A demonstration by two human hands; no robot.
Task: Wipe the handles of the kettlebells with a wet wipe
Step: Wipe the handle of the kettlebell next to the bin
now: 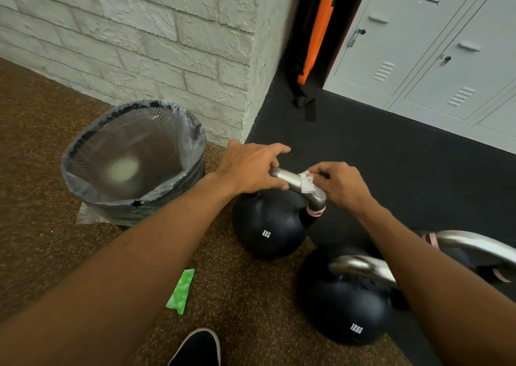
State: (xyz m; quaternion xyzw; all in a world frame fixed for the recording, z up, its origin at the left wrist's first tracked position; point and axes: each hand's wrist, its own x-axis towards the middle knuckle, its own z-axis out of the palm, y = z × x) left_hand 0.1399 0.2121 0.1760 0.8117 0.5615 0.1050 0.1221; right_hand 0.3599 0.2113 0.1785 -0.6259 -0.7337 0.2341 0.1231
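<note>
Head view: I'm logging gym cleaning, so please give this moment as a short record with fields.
left hand: steadies the silver steel handle of the black 8KG kettlebell
right hand: presses the white wet wipe on that handle
black 12KG kettlebell: untouched
lined mesh bin: left of kettlebells
green wrapper: on floor

Left hand (pixel 251 167) gripping 8KG kettlebell (pixel 268 226) handle (pixel 296 181), right hand (pixel 340 184) pressing wet wipe (pixel 307 183) there (bin (pixel 83 153) nearby)
</note>
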